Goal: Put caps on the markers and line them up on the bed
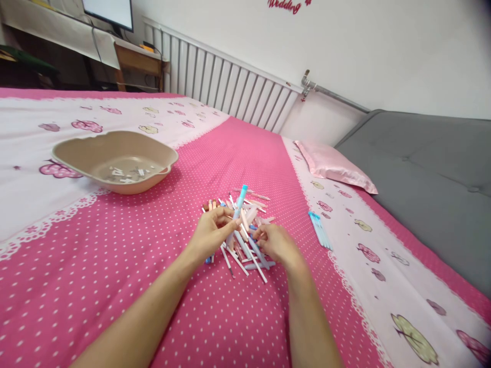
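Observation:
My left hand [211, 229] pinches a light blue pen [241, 198] between thumb and fingers, its bright blue end pointing up. Beneath it spreads a loose pile of pens and thin refills [253, 258] in white, pink, blue and grey-violet. At the pile's right side is my right hand [279, 244], fingers bent together among the pens; whatever lies between its fingertips is hidden. A few similar blue pens [320, 232] lie side by side to the right of that hand.
On the left of the bed stands a beige basin [153, 151] with small white and grey pieces inside. A pink pillow [333, 166] rests against the grey headboard [429, 168]. A white radiator [226, 76] and a desk with a monitor [109, 13] are behind.

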`<state>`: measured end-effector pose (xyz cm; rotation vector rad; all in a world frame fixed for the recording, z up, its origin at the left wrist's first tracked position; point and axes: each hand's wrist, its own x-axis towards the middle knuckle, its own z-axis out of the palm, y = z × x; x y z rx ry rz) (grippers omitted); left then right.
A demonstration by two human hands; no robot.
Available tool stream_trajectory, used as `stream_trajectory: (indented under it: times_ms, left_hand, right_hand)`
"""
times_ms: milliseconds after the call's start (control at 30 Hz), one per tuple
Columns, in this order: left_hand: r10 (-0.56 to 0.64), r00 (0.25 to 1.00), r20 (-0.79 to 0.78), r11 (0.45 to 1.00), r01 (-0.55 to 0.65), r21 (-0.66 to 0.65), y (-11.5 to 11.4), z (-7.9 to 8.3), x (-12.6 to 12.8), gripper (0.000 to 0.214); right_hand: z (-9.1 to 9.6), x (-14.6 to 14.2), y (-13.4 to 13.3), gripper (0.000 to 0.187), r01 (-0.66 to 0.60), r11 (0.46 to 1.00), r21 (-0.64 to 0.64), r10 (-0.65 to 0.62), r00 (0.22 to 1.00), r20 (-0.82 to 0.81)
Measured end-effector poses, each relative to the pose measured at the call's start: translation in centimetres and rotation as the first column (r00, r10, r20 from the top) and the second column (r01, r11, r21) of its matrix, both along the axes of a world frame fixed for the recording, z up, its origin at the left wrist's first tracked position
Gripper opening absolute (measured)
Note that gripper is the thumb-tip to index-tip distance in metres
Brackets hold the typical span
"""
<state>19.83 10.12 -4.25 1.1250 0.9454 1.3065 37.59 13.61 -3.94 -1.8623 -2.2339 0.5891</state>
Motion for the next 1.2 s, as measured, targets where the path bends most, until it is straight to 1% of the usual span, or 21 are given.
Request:
stream_trajectory:
  times_ms: [233, 433, 567, 633, 700, 767, 800, 900, 1000, 1100, 1200]
  left_hand:
    - [-0.004, 1.0, 0.008, 1.0, 0.004, 0.007, 0.1, 0.1, 0.0, 0.038]
    - [-0.012, 1.0, 0.0, 1.0, 0.012, 0.025, 0.2, -0.3, 0.0, 0.037]
    - [-0.001, 1.0, -0.024, 1.0, 0.001, 0.01, 0.1, -0.2, 0.0, 0.036]
    - [0.006, 0.999, -0.036, 1.0, -0.005, 0.008, 0.1, -0.1, 0.0, 0.036]
    - [0.003, 0.999, -0.043, 1.0, -0.002, 0.007, 0.0, -0.1, 0.0, 0.036]
    - [-0.009, 0.999, -0.053, 1.0, 0.01, 0.002, 0.1, -0.3, 0.0, 0.036]
    - [-0.012, 0.998, -0.062, 1.0, 0.012, 0.003, 0.1, -0.4, 0.0, 0.037]
    - [0.005, 0.994, -0.109, 0.999, -0.002, 0.035, 0.3, -0.6, 0.0, 0.034]
    - [0.029, 0.981, -0.191, 0.997, -0.013, 0.081, 0.3, -0.6, 0.0, 0.029]
    - [0.076, 0.951, -0.298, 0.991, -0.038, 0.132, 0.1, -0.4, 0.0, 0.024]
    - [0.144, 0.916, -0.374, 0.976, -0.069, 0.206, 0.1, -0.3, 0.1, 0.02]
  right_hand:
    - [0.4, 0.0, -0.2, 0.026, -0.055, 0.996, -0.064, 0.056, 0.998, 0.025]
    - [0.0, -0.3, -0.1, 0.025, -0.07, 0.995, -0.067, 0.068, 0.997, -0.034]
    - [0.0, -0.1, -0.1, 0.018, -0.047, 0.995, -0.085, 0.044, 0.999, -0.028]
    - [0.2, 0.3, -0.1, 0.012, -0.032, 0.998, -0.059, 0.031, 0.999, -0.011]
    - [0.4, 0.7, -0.1, 0.009, -0.016, 1.0, 0.0, 0.016, 1.0, -0.012]
    - [0.7, 1.1, -0.1, 0.009, 0.004, 0.998, 0.067, 0.001, 0.997, -0.074]
    - [0.8, 1.2, 0.0, 0.01, 0.011, 0.996, 0.092, 0.001, 0.991, -0.13]
    - [1.2, 1.0, 0.2, 0.012, 0.015, 0.99, 0.138, 0.034, 0.937, -0.349]
    - [1.7, 0.4, 0.2, 0.016, 0.008, 0.982, 0.189, 0.097, 0.835, -0.542]
    - [2.5, -0.2, -0.2, 0.021, 0.038, 0.971, 0.237, 0.136, 0.728, -0.671]
    - [3.4, -0.5, -0.8, 0.025, 0.117, 0.95, 0.29, 0.146, 0.653, -0.743]
